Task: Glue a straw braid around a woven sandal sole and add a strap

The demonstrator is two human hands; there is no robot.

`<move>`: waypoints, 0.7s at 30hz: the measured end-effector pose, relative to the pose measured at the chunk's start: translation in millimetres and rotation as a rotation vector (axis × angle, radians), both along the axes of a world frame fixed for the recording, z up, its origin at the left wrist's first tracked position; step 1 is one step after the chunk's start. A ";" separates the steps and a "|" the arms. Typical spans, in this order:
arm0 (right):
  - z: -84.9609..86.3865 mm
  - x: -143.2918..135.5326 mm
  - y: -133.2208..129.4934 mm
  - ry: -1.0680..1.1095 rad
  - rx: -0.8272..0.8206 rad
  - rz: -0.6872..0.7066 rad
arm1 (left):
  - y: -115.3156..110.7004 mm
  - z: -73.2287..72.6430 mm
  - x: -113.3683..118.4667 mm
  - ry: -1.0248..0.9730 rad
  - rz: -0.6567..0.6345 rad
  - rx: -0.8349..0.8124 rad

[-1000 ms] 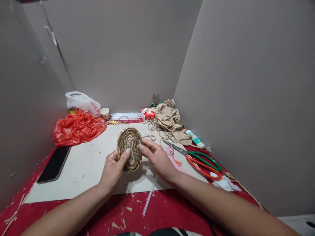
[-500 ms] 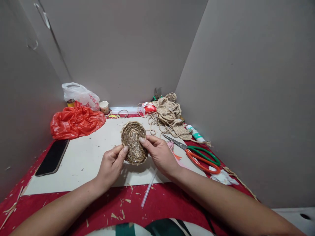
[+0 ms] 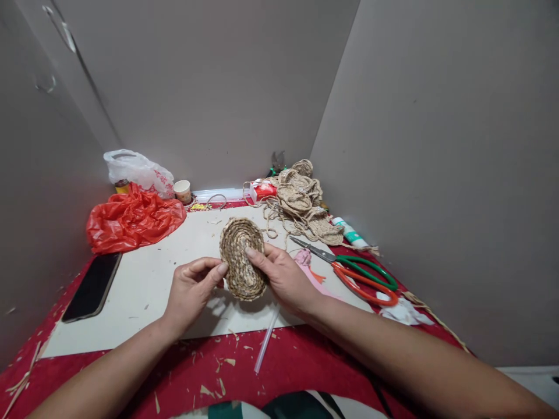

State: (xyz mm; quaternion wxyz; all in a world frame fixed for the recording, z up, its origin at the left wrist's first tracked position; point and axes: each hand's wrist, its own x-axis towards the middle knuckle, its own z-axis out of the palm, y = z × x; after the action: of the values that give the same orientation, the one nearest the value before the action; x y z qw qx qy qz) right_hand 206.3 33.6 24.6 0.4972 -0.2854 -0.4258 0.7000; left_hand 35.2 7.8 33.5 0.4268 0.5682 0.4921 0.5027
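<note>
A small sole-shaped oval of coiled straw cord [image 3: 243, 259] is held upright above the white board, its ridged face towards me and a shiny patch near its middle. My right hand [image 3: 283, 276] grips its right edge, thumb on the face and fingers behind. At the left edge, my left hand [image 3: 194, 291] has thumb and fingertips pinched together at the rim; its other fingers are curled. Beneath the hands, a translucent glue stick [image 3: 266, 343] lies across the board's front edge. Large scissors [image 3: 345, 267] with green and orange handles rest to the right.
Tangled straw cord [image 3: 301, 198] is heaped at the back right, beside pliers [image 3: 277, 164] and a red box [image 3: 262, 190]. A red plastic bag [image 3: 135, 218], paper cup [image 3: 182, 191] and phone [image 3: 92, 288] are on the left. Grey walls [image 3: 209, 87] enclose the table.
The straw oval has turned slightly and sits a little lower and further right in view. My left thumb has slid off its face to the rim. The right hand keeps its grip.
</note>
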 end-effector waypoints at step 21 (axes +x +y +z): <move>-9.7 -6.9 -6.0 -0.044 0.018 -0.029 | -3.2 -5.7 4.5 0.062 0.060 0.071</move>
State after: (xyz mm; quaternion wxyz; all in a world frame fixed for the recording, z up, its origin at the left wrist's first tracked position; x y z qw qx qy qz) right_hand 199.4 27.6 14.9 0.5002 -0.3024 -0.4387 0.6826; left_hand 39.7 4.6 27.8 0.3758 0.5833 0.5037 0.5147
